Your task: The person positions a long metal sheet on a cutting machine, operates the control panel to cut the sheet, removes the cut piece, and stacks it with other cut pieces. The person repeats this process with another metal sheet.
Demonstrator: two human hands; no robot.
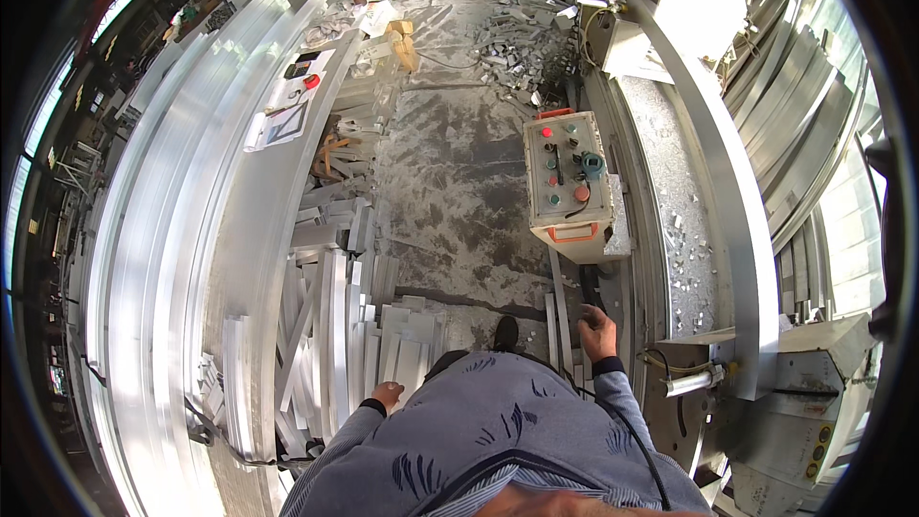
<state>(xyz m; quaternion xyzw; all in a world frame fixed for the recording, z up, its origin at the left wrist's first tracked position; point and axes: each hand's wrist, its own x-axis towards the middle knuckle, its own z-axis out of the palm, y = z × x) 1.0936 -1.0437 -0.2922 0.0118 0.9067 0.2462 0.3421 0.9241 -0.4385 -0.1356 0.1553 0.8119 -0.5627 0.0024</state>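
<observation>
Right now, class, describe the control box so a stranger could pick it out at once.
Start at the long metal machine bed on the right. Against its left side stands the cream control box. Only it has an orange trim and coloured round buttons on top.

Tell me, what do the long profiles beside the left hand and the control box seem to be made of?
The long profiles look like bare aluminium: pale silver, dull sheen, straight extruded shapes. The control box looks like sheet metal painted cream with orange trim, though plastic cannot be ruled out.

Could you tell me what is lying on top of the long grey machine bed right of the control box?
Small aluminium offcuts and fine chips lie scattered on the machine bed; a long aluminium profile crosses above, hiding its right edge.
</observation>
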